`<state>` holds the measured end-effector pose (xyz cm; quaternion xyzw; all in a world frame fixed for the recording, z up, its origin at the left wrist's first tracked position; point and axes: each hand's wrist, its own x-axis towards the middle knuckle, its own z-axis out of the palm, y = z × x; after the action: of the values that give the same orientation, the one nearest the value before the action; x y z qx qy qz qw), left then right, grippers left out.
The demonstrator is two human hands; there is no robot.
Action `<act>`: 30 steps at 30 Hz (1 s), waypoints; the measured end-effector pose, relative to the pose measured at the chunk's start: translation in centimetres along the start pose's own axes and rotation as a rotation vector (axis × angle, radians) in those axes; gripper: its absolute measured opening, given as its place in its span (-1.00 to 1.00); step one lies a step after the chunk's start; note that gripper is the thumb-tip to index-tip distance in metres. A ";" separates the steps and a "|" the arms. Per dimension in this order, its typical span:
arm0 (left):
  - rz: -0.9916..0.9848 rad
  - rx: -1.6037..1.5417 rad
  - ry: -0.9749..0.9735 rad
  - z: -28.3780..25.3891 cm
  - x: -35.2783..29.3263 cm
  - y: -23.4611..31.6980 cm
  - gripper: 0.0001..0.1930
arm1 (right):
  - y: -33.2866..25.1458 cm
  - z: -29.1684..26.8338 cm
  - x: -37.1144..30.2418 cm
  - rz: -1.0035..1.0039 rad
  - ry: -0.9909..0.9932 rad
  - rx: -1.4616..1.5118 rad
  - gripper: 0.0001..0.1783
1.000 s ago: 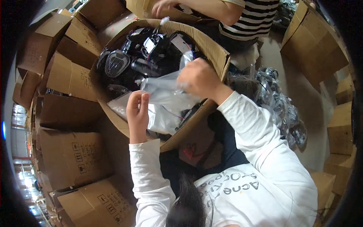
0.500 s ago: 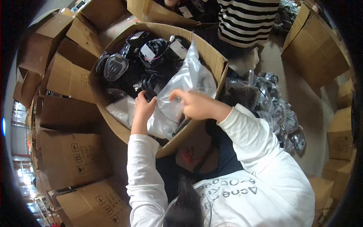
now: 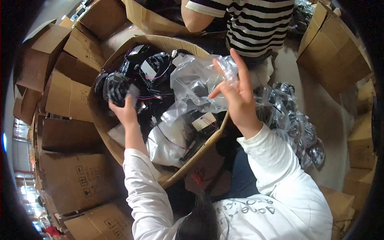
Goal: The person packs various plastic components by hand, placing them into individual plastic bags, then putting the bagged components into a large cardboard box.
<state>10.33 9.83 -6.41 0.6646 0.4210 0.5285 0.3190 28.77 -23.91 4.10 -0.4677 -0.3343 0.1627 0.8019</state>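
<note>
Left hand (image 3: 125, 112) grips black fan (image 3: 116, 89) in box (image 3: 200, 150). Right hand (image 3: 236, 94) pinches bag (image 3: 196, 80), fingers spread; thin film may slip or tear.

Position: head camera is sitting above the box (image 3: 120, 60), looking steeply down.
Nearness: it is hanging close over the box.
Edges: fisheye is bending cartons left of the box toward the rim.
</note>
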 end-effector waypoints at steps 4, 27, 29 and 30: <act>0.087 0.636 -0.095 4.8 1.3 5.8 -0.01 | 1.3 0.8 -0.1 -0.218 -0.141 -0.344 -0.12; -0.900 -0.365 -0.408 15.8 5.3 -6.4 -0.14 | 2.7 1.6 0.2 0.054 -0.354 -0.577 -0.19; -0.930 -0.367 -0.401 17.2 4.9 -5.2 -0.07 | 2.8 1.5 0.2 0.067 -0.365 -0.572 -0.19; -0.954 -0.474 -0.425 18.3 4.3 -3.8 -0.05 | 2.9 1.0 0.2 0.074 -0.355 -0.587 -0.19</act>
<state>27.66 15.74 -12.26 0.4031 0.4709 0.2606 0.7401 28.35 -21.64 2.04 -0.6547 -0.4842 0.1673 0.5559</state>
